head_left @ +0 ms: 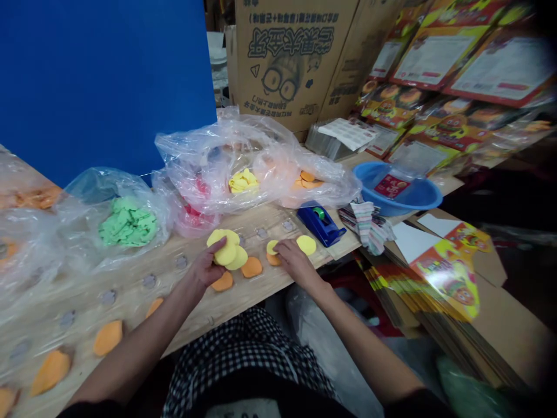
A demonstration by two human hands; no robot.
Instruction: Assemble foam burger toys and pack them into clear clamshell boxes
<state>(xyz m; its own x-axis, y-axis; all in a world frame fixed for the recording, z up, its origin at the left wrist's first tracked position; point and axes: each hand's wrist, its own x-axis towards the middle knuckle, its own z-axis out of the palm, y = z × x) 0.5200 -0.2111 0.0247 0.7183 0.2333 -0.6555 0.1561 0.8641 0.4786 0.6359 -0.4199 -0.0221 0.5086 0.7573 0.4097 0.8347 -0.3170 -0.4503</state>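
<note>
Near the middle of the frame, a small stack of yellow rounds [227, 251] is held in the left hand [209, 266]. Just right of the middle, one yellow round [272, 247] is touched by the right hand [292, 258], over an orange piece [273, 260]; whether it is pinched cannot be told. The rounds seem light, soft and bendy, probably best held gently by the edge.

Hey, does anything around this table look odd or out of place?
Yes: the carton behind the plastic bags has its print upside down, so it seems to stand on its top. I see no obvious spill or damage.
</note>
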